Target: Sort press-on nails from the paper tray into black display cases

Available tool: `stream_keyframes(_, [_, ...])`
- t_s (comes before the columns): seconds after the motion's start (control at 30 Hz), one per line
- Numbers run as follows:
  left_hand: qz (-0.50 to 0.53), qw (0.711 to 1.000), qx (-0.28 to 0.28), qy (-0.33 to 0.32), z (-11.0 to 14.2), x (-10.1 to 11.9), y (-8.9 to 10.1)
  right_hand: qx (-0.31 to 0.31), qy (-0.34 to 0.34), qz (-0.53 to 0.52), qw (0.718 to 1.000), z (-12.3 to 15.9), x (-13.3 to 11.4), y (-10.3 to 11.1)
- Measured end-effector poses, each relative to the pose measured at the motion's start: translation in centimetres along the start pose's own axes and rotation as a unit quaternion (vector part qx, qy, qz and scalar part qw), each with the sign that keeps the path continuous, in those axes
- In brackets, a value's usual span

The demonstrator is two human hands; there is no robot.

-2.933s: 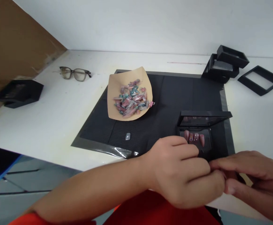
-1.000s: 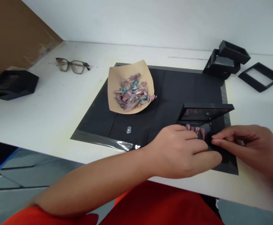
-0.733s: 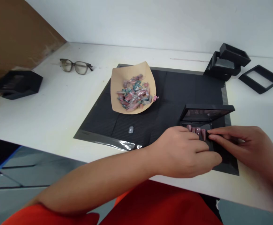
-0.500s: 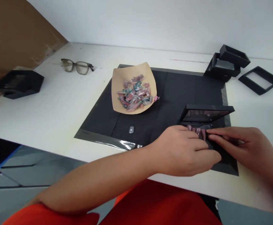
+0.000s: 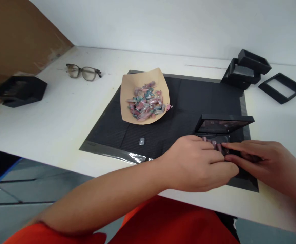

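Observation:
A small black display case (image 5: 225,118) stands at the right of the black mat, its clear-windowed lid raised. Inside lies a row of purple-pink press-on nails (image 5: 214,145), partly covered by my hands. My left hand (image 5: 201,166) rests over the case's front left with its fingers curled under; what they hold is hidden. From the right, my right hand (image 5: 264,156) reaches in, thumb and forefinger pinched at the rightmost nail. One grey press-on nail with a star (image 5: 142,141) lies apart on the mat.
A tan paper tray (image 5: 126,88) holds a pile of wrapped nails on the black mat (image 5: 188,98), a pink clip at its side. Black frames (image 5: 254,62) stack at the back right, with a loose frame (image 5: 281,88) beside. Glasses (image 5: 84,73) and another black box (image 5: 25,89) lie left.
My right thumb and forefinger have shifted slightly down and left against the rightmost nail, which looks moved a little with them. My left hand stays nearly in place.

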State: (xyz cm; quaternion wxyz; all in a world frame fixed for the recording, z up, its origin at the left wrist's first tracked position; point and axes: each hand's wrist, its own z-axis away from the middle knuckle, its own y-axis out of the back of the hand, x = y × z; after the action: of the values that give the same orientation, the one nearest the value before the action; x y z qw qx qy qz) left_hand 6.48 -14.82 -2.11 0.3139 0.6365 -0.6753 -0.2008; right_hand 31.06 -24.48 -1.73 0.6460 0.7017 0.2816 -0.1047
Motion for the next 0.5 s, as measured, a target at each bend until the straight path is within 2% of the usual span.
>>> stream_keyframes(0.17, [0.001, 1.0, -0.006, 0.003, 0.03, 0.17, 0.18, 0.004, -0.022, -0.013, 1.0, -0.14, -0.06, 0.04])
stream_keyframes(0.5, [0.01, 1.0, -0.011, -0.003, 0.23, 0.61, -0.23, 0.001, 0.036, 0.055, 0.998, 0.22, 0.54, -0.13])
